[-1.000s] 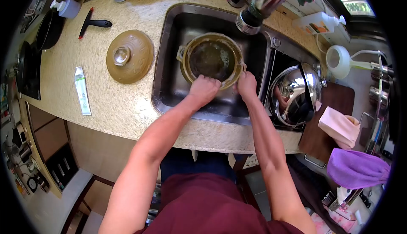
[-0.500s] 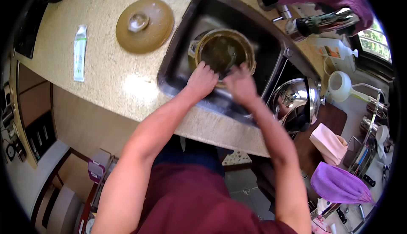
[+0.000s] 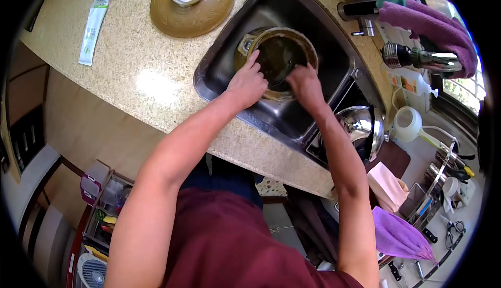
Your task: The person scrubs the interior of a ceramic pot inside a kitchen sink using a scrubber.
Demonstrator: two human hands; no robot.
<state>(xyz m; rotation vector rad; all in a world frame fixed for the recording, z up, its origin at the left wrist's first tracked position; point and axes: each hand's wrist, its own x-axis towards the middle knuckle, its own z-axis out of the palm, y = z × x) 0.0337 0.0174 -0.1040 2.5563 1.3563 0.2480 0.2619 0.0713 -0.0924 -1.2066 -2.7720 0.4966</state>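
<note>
- Worktop (image 3: 130, 100): around the sink, running out to the left of both hands.
- Sink (image 3: 331, 58): beneath both grips.
- Pot (image 3: 284, 53): upright in the sink, open, between and just beyond the grips.
- Brown lid (image 3: 193, 16): knob up on the worktop, beyond the left grip and to its left.
- Left hand (image 3: 248, 82): grip on the pot's near-left rim, index finger extended.
- Right hand (image 3: 307, 84): fingers curled inside the near-right rim; blurred, cannot tell whether its grip holds anything.
- White tube (image 3: 95, 27): well left of the left grip.
</note>
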